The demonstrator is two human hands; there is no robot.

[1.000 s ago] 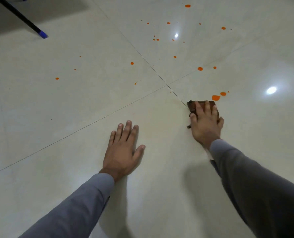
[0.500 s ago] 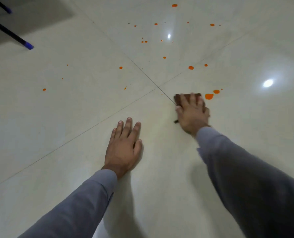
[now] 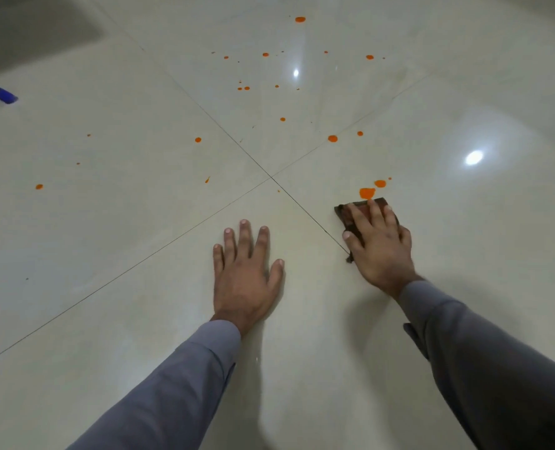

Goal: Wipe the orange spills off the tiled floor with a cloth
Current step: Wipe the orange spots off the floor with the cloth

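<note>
My right hand (image 3: 380,245) presses flat on a small dark brown cloth (image 3: 346,213) on the glossy cream tiled floor (image 3: 123,222). The cloth's far edge touches the largest orange spill (image 3: 367,192), with a smaller blot (image 3: 380,183) just beyond it. My left hand (image 3: 245,274) lies palm down on the tile with its fingers spread and nothing in it. More orange drops are scattered further out, such as one drop (image 3: 332,138) ahead, another drop (image 3: 198,139) to the left and a far drop (image 3: 300,19).
A blue-tipped dark pole (image 3: 0,94) reaches in at the left edge. A grey mat or darker patch (image 3: 36,30) lies in the far left corner. Dark grout lines cross at a tile joint (image 3: 271,177) ahead of my hands. Lamp glare (image 3: 474,157) shines on the right tile.
My right hand slid the cloth left half a second ago and now has it back to the right, under the big orange blot. My left hand stayed planted.
</note>
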